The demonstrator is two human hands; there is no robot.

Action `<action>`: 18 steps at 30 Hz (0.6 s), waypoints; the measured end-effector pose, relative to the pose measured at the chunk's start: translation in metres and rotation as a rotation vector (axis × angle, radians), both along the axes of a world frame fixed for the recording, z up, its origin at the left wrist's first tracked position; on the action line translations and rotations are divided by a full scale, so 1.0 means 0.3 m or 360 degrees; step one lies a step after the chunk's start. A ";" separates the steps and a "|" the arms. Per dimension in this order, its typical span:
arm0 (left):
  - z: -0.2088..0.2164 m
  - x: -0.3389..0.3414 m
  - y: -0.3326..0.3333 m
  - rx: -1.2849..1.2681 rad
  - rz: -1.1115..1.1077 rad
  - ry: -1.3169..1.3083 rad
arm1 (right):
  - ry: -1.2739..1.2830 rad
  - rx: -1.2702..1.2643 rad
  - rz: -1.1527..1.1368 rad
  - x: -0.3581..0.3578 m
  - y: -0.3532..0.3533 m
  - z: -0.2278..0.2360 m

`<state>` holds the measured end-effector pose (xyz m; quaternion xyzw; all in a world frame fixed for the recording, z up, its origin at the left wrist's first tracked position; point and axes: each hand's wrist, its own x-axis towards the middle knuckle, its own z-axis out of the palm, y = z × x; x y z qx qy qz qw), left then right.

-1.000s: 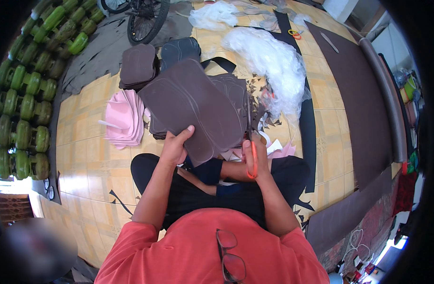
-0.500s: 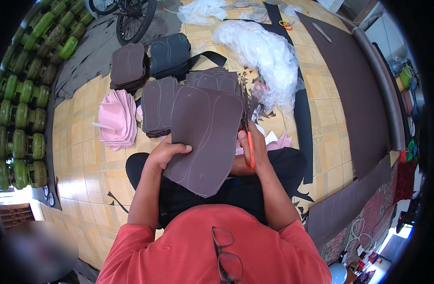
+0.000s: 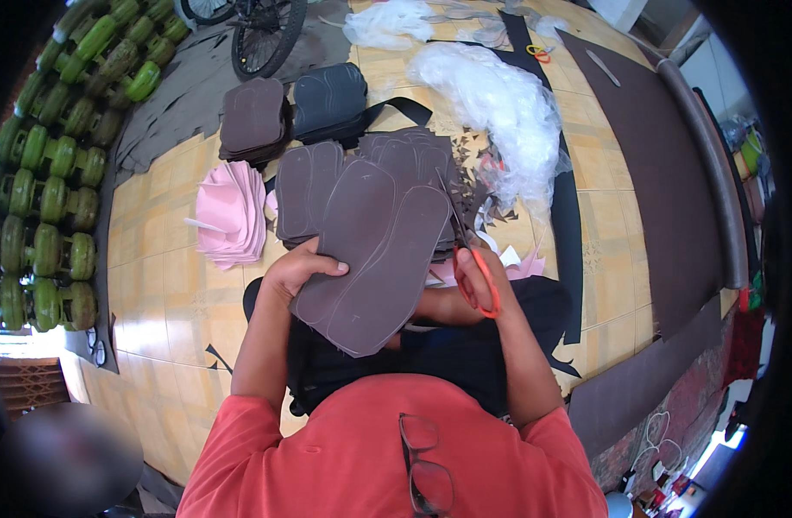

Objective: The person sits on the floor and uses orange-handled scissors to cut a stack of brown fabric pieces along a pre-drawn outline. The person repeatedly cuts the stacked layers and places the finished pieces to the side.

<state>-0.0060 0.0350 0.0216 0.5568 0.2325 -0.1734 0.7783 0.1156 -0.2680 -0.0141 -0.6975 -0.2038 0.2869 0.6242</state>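
A dark brown sheet piece (image 3: 374, 259) with pale sole outlines is tilted over my lap. My left hand (image 3: 305, 269) grips its left edge, thumb on top and the other fingers hidden beneath. Beside the sheet's right edge, my right hand (image 3: 492, 269) is closed around the orange handles of a pair of scissors (image 3: 479, 289). The dark blades point up and away along the upper right edge; whether they touch it I cannot tell. Just beyond lie a stack of brown outlined pieces (image 3: 305, 186) and another brown stack (image 3: 404, 147).
Farther off stand a brown stack (image 3: 252, 116) and a black stack (image 3: 328, 97). Pink sheets (image 3: 227, 211) lie at the left, crumpled clear plastic (image 3: 499, 104) at the right. Green gas cylinders (image 3: 46, 207) line the left side. A brown roll (image 3: 698, 173) and yellow-handled scissors (image 3: 538, 53) are right.
My right hand has shifted right and away from the sheet's edge, turning the scissors so their handles show more. My left hand keeps its grip. The whole view has shifted slightly.
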 end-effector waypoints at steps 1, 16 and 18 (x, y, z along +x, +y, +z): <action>-0.005 -0.001 -0.008 -0.0035 -0.0010 0.0003 | 0.0136 0.0011 -0.0001 -0.001 0.002 0.001; -0.132 0.010 -0.236 0.0162 -0.0214 -0.0937 | 0.0763 0.0563 -0.0463 -0.098 0.117 -0.040; -0.139 0.028 -0.300 0.0355 0.0226 -0.0814 | 0.0609 0.0476 -0.0394 -0.129 0.139 -0.019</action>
